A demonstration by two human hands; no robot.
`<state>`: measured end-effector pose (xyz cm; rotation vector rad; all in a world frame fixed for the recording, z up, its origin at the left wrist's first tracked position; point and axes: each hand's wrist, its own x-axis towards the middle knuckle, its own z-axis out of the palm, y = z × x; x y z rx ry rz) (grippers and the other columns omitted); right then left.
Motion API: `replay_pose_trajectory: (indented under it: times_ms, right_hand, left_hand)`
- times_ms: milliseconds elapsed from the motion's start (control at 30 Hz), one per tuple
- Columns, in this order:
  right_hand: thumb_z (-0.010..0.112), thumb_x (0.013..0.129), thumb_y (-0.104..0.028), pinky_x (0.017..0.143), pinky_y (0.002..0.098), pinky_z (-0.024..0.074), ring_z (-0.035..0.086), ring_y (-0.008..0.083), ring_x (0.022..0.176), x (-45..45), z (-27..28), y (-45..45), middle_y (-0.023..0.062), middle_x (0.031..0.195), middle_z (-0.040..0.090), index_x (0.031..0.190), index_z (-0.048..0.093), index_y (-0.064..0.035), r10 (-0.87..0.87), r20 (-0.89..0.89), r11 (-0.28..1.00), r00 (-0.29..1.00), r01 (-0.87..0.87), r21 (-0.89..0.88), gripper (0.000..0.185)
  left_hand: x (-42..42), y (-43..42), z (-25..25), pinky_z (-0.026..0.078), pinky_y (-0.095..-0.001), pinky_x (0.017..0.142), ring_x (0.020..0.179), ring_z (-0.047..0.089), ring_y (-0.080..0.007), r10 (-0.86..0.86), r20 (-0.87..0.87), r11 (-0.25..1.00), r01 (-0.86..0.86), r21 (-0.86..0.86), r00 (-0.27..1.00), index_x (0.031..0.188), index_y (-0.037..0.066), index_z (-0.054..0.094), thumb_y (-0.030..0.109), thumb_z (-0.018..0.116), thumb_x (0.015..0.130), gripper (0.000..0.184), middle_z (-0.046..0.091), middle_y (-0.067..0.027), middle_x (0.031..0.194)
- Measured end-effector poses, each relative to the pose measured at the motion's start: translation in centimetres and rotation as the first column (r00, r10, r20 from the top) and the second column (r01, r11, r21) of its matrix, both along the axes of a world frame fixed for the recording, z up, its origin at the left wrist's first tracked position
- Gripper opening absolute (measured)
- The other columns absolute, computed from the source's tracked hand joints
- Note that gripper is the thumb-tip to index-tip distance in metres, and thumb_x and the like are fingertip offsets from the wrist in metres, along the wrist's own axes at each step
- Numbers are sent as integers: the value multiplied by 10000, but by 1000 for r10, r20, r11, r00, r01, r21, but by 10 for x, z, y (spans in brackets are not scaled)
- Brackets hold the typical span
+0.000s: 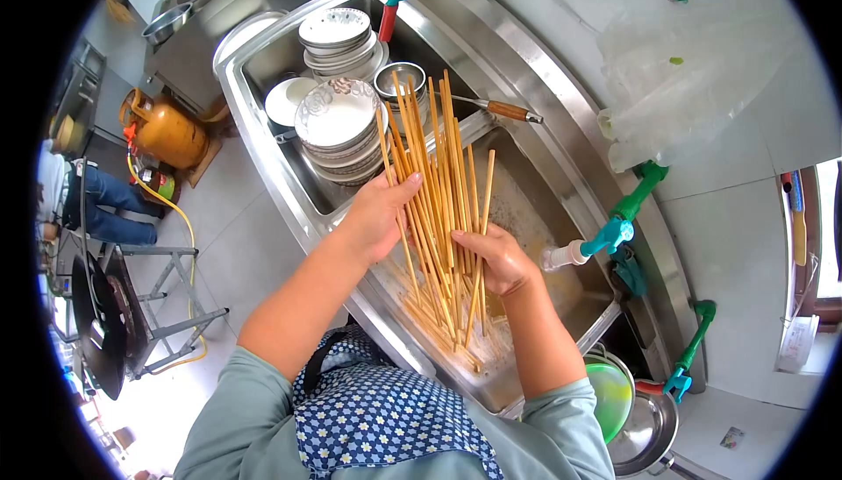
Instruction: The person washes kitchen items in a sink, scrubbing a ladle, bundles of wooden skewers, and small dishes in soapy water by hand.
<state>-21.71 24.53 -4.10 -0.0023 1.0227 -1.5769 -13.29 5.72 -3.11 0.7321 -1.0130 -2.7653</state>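
A spread bundle of long wooden chopsticks (436, 191) is held between my two hands over the sink basin (561, 208). My left hand (379, 217) closes round the bundle's left side, thumb pointing up along the sticks. On the right side my right hand (495, 256) grips the sticks, its thumb across them. The fingers behind the bundle are hidden. Below, more chopsticks (430, 327) lie in the bottom of the basin. Beyond my left hand, a stack of patterned bowls (338, 116) stands in the other basin.
Smaller dishes (335, 28) are stacked farther back, beside a metal strainer with a wooden handle (509, 111). A teal tap (607, 236) reaches over the right basin. Green and metal bowls (645, 427) sit at lower right. An orange gas cylinder (167, 134) and a person's legs (114, 208) are at left.
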Motion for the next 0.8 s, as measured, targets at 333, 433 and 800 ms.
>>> replay_pose_trajectory:
  times_ms: [333, 433, 800]
  right_hand:
    - [605, 924, -102, 847, 353, 544, 650, 212, 981, 0, 6, -7, 135, 1141, 641, 1268, 526, 46, 22, 0, 1000, 1000, -22, 17, 382]
    - [598, 929, -104, 855, 346, 537, 643, 205, 992, 1, 6, -10, 123, 1147, 637, 1277, 525, 31, 65, -33, 996, 997, -63, 57, 380]
    - [553, 924, -89, 824, 358, 550, 657, 214, 950, -12, 24, -75, 129, 1110, 650, 1257, 534, 20, 208, -106, 969, 972, -190, 155, 351]
  left_hand:
    - [5, -10, -14, 546, -367, 823, 917, 652, -200, -77, -97, 994, 83, 65, 992, 1153, 52, 559, 163, 538, 982, 205, 654, -71, 1041]
    - [7, -6, -11, 545, -375, 856, 942, 651, -205, -35, -110, 998, 42, 57, 993, 1163, 51, 551, 151, 533, 983, 207, 647, -73, 1063]
    - [4, -44, -15, 535, -395, 891, 976, 651, -248, 112, -85, 979, -95, 179, 990, 1173, 9, 554, 134, 492, 997, 225, 652, -115, 1074]
